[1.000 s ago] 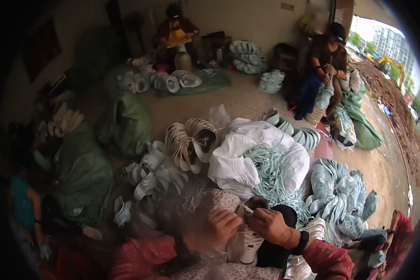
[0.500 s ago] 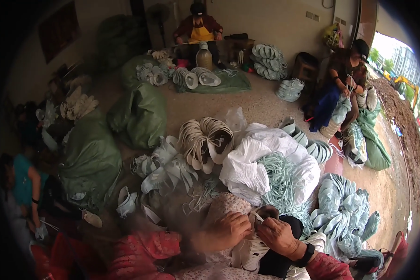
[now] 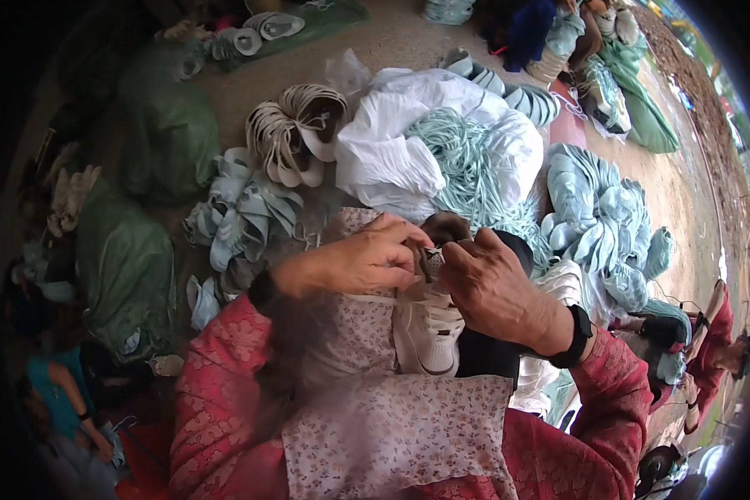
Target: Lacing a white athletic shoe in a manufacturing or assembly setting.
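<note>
A white sneaker [image 3: 432, 343] rests on my lap, toe toward me, with pale bands crossing its front. My left hand [image 3: 362, 260] comes over its upper part from the left, fingers bent and pinched at the opening. From the right, my right hand [image 3: 498, 292] is closed in a pinch close to the left fingertips. A short piece of white shoelace [image 3: 432, 251] shows between the two hands; the fingers cover the rest of it. A brown shoe opening [image 3: 447, 227] shows just beyond. Beneath lies my flowered apron [image 3: 400, 433].
Ahead lies a white sack [image 3: 383, 158] with a heap of pale green laces [image 3: 475, 171]. Beige shoe uppers [image 3: 285, 150] stand left of it, light blue uppers [image 3: 596, 208] right. Green sacks [image 3: 129, 267] line the left. Co-workers sit at both sides, one in teal [image 3: 54, 375].
The view has tipped down, so my lap and sleeves show more and the far people drop out. My hands stay at the sneaker's opening; the long white lace end seen before is now mostly hidden.
</note>
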Tool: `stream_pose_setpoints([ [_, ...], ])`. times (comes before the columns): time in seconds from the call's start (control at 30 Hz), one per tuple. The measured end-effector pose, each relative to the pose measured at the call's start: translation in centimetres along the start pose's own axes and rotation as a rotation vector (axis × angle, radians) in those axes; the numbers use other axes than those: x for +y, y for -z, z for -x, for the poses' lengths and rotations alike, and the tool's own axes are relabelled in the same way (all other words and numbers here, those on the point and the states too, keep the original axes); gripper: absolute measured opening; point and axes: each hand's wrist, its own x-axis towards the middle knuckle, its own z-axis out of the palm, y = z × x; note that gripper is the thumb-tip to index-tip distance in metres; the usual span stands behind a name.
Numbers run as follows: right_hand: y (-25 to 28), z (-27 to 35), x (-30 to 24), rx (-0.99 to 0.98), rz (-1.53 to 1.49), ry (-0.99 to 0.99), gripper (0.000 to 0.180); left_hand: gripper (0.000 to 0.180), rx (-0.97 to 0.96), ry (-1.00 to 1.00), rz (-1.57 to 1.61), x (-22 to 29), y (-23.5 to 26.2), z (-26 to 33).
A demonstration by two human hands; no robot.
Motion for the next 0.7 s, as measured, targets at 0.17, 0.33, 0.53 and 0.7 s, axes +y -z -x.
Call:
stream_pose_setpoints([
  [0.17,1.1,2.3,0.7,0.096,0.006,-0.06,0.013,0.02,-0.122,0.092,0.134,-0.5,0.2,-0.2],
  [0.33,3.7,7.4,3.7,0.04,0.279,-0.378,0.006,0.023,-0.137,0.063,0.141,-0.3,0.0,0.2],
  [0.53,2.0,14.0,7.0,0.065,-0.165,-0.847,0.012,0.014,0.067,0.12,0.083,1.5,-0.7,0.3],
  [0.7,-0.2,14.7,5.0,0.17,-0.612,-0.797,0.01,0.031,0.128,0.08,0.104,4.4,-1.7,0.3],
])
